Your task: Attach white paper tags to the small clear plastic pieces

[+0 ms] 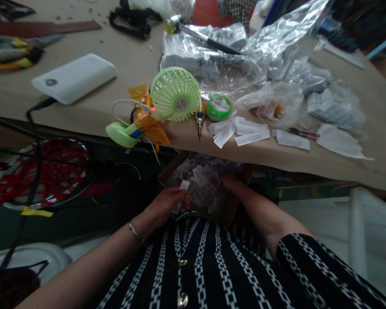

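Note:
My left hand is closed round a small white paper label, held at the near left side of a cardboard box on my lap. Many pale paper or plastic slips fill the box in a loose heap. Into its right side reaches my right hand; its fingers are hidden by the shadow and the slips. Just above, on the table edge, lie printed white labels in a loose spread, with a flatter stack beside them.
A green fan, a soldering iron with its tip over the table edge, and a green tub stand near the front. Behind are a hammer and bagged label bundles. A power bank trails a black cable.

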Motion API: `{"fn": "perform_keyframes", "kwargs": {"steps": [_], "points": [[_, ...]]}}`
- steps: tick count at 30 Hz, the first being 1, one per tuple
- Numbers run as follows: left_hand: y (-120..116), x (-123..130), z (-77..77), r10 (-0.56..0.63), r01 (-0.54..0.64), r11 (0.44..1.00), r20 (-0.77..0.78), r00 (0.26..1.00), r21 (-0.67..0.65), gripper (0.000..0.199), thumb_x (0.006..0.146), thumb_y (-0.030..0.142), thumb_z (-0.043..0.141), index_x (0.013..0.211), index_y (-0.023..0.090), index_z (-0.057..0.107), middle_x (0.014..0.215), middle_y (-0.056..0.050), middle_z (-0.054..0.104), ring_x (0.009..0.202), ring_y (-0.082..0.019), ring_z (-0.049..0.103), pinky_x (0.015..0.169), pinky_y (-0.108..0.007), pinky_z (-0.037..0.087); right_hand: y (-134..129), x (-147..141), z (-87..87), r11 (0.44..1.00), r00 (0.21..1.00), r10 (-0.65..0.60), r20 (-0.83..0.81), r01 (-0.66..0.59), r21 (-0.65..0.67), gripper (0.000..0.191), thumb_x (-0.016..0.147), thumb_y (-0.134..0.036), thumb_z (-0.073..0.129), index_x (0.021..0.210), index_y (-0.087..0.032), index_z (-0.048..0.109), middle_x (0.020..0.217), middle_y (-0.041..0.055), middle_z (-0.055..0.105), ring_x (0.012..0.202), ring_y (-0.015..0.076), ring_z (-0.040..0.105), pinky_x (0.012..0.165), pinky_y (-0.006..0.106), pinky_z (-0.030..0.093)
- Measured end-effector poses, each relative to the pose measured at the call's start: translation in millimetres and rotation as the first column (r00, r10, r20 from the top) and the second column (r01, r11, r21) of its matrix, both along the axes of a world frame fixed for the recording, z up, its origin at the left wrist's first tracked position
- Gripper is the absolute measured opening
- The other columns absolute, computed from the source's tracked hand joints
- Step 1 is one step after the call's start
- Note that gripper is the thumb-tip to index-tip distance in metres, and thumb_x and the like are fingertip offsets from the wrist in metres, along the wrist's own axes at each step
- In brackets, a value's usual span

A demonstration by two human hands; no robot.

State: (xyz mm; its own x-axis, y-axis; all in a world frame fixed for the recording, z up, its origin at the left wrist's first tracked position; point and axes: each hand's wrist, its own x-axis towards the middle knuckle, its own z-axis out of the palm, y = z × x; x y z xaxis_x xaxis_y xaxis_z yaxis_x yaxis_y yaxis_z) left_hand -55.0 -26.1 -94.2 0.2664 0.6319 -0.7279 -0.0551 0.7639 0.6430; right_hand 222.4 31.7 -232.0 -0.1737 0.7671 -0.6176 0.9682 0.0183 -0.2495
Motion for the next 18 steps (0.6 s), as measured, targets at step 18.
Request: {"fn": "perform_keyframes", "kwargs": {"steps": [18], "points": [[-17,-17,1.8,0.043,-0.043,0.999,-0.012,0.999,-0.013,0.022,0.076,0.031,0.059,0.085,0.011,0.059,0.061,-0.003,0.062,0.054,-0.013,0.060,0.051,-0.023,0.045,-5,-13,-14.4,0.992,0.993,0.119,-0.018,-0.120,-0.036,0.027,0.089,-0.032,0.050,0.112,-0.019,0.054,0.116,0.0072,0.055,0.097,0.0178,0.057,0.083,0.037,0.049]]}}
